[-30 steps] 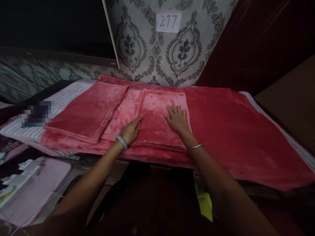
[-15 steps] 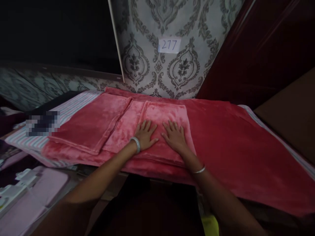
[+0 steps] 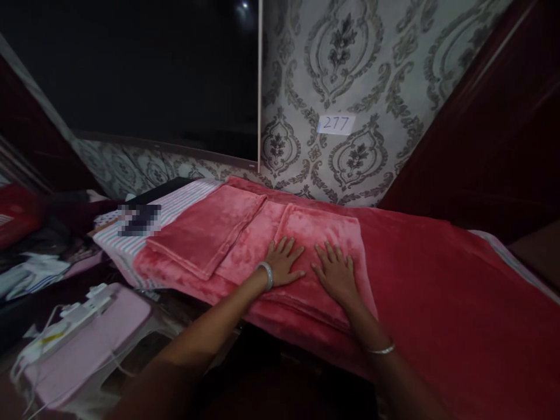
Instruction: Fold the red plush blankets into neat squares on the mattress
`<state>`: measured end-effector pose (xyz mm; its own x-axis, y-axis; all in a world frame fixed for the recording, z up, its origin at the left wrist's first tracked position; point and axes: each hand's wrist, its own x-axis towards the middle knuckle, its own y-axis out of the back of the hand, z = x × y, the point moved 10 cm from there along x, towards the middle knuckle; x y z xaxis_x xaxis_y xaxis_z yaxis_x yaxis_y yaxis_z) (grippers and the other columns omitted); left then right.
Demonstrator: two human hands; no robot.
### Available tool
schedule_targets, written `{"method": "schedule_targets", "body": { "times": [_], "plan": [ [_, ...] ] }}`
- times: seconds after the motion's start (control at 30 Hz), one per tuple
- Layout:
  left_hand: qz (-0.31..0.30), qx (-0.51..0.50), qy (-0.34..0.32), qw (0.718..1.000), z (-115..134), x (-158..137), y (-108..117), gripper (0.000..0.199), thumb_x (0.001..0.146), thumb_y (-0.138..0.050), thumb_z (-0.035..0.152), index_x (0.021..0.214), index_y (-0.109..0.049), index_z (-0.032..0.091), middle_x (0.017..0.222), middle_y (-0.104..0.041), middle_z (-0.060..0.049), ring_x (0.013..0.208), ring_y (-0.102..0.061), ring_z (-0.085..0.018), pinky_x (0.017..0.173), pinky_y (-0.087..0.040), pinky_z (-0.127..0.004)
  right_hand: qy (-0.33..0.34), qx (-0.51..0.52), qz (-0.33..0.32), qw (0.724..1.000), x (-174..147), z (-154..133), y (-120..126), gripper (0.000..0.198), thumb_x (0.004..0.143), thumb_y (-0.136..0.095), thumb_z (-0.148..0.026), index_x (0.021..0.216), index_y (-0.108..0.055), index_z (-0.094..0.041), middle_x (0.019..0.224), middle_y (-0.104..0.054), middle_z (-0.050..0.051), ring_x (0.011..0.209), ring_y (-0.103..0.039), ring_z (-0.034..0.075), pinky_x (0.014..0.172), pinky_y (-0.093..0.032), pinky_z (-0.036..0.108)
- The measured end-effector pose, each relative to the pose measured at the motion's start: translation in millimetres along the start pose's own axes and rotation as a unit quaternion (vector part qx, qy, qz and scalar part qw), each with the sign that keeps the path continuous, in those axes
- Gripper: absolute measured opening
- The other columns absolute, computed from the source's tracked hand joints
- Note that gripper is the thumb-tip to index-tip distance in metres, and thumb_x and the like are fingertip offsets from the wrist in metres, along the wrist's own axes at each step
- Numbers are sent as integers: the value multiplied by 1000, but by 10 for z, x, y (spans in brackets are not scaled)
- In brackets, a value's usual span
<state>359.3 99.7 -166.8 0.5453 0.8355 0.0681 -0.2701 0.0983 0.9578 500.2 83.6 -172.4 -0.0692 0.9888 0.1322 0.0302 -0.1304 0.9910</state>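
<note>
My left hand lies flat with fingers spread on a folded pink plush cloth. On the same cloth, a little to the right, my right hand rests palm down, its fingers also apart. A second folded pink plush piece lies to the left, apart from both hands. Beneath both spreads a larger red-pink plush blanket. I wear a band on each wrist; neither hand grips anything.
A striped cloth shows at the left, with a blurred dark item on it. At lower left a power strip with cords sits on a pink stool. Behind are a large dark screen and a wall label.
The camera view has turned left and tilted up, so everything sits farther right and lower. Both hands stay flat on the folded cloth, with little visible movement over it.
</note>
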Motion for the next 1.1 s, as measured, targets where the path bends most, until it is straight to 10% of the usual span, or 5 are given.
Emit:
{"method": "schedule_targets", "body": {
  "times": [0.33, 0.6, 0.83, 1.1],
  "plan": [
    [148, -182, 107, 966, -556, -682, 321, 59, 91, -57, 36, 145, -56, 12, 144, -63, -16, 133, -59, -31, 116, -44, -50, -13, 25, -19, 999, 44, 12, 55, 56, 106, -39, -43, 160, -39, -30, 170, -29, 9, 155, -26, 35, 119, -26, 66],
    [144, -205, 128, 960, -536, -824, 227, 67, 88, -59, 33, 151, -49, 14, 141, -66, -15, 127, -65, -30, 110, -50, -48, 168, 82, 42, 981, 735, -547, 364, 56, 101, -36, -14, 154, -51, -24, 166, -36, 11, 149, -39, 26, 120, -35, 45],
    [166, -202, 100, 960, -544, -877, 170, 64, 90, -51, 30, 152, -49, 14, 139, -67, -15, 125, -65, -31, 108, -51, -50, 286, 39, -33, 957, 1370, -1227, 248, 54, 100, -38, -9, 148, -56, -27, 163, -43, 8, 140, -50, 25, 117, -38, 44],
    [187, -259, 70, 945, -620, -896, 140, 59, 94, -47, 29, 152, -51, 19, 146, -62, -12, 131, -62, -28, 113, -50, -48, 285, 15, -36, 958, 1632, -1278, 221, 30, 99, -47, -9, 115, -71, -17, 126, -69, 13, 118, -62, 22, 103, -46, 31]
  ]
}}
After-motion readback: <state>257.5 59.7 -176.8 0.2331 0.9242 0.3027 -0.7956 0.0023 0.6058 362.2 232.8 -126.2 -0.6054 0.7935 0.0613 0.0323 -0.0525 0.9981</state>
